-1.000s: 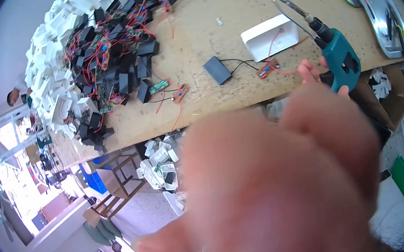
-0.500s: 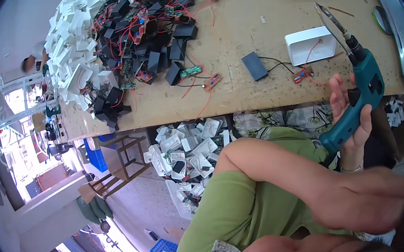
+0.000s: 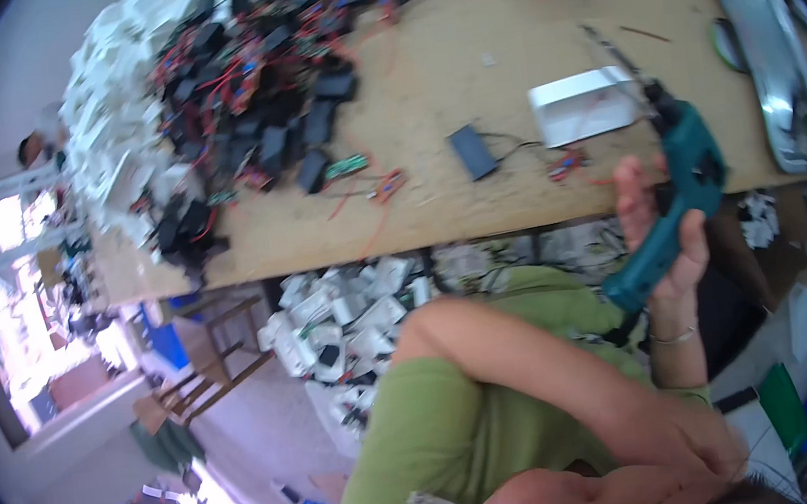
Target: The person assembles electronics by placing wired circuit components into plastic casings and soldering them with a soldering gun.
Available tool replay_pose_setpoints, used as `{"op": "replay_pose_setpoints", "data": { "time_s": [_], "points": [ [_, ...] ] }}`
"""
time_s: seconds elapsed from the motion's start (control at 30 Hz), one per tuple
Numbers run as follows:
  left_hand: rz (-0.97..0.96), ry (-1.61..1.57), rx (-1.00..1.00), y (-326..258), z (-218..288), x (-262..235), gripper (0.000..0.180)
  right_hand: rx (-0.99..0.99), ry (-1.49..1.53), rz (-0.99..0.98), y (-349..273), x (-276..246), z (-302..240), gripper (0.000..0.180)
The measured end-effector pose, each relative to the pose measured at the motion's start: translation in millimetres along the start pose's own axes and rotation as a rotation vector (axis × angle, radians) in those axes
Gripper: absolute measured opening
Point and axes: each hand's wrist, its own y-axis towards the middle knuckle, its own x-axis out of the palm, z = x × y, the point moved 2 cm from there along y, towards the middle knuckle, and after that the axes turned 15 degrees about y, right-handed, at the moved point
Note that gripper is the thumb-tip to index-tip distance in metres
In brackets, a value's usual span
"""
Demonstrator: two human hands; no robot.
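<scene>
My right hand (image 3: 670, 249) is closed round the grip of a teal soldering gun (image 3: 672, 239). Its tip points up and away, over the table by an open white plastic case (image 3: 583, 111). A red circuit board (image 3: 569, 165) lies just in front of that case, and thin black wires join it to a dark rectangular block (image 3: 474, 152) on its left. My left forearm crosses my body toward the lower right. At its end my left hand (image 3: 698, 432) is raised close to me, blurred, with its fingers hidden.
White cases (image 3: 115, 116) are heaped at the far left of the table, beside a tangle of black blocks (image 3: 275, 147), boards and red wires. At the right lie a metal tray (image 3: 753, 58) and a roll of tape (image 3: 727, 46). Below the table edge stands a container of white cases (image 3: 340, 310).
The whole view has shifted, so the table's things appear farther left. My left hand has drawn back from the lower right toward me. My right hand keeps hold of the soldering gun.
</scene>
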Motion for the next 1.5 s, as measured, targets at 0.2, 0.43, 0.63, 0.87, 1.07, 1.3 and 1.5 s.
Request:
{"op": "replay_pose_setpoints", "data": {
  "time_s": [0.2, 0.43, 0.63, 0.87, 1.07, 1.3, 1.5],
  "points": [
    [0.297, 0.941, -0.024, -31, 23, -99, 0.020, -0.077, -0.069, -0.003, -2, -2, -2, 0.071],
    [0.464, 1.468, -0.174, -20, -7, -132, 0.038, -0.039, 0.010, -0.030, 4, 9, -1, 0.066],
    [0.372, 1.562, -0.234, -17, -18, -139, 0.024, -0.030, 0.033, -0.060, 6, 9, -6, 0.065],
    [0.512, 1.642, -0.031, -20, -24, -147, 0.023, -0.025, -0.080, -0.020, 11, 7, -10, 0.076],
    [0.505, 1.825, 0.019, -17, -19, -148, 0.023, -0.072, -0.106, -0.050, 12, 9, -15, 0.072],
    [0.553, 2.038, 0.051, -23, -19, -154, 0.020, -0.203, -0.283, -0.041, -1, 14, -30, 0.071],
    [0.643, 2.209, -0.015, -19, -15, -155, 0.021, -0.352, -0.647, -0.024, -32, 17, -52, 0.080]
  ]
}}
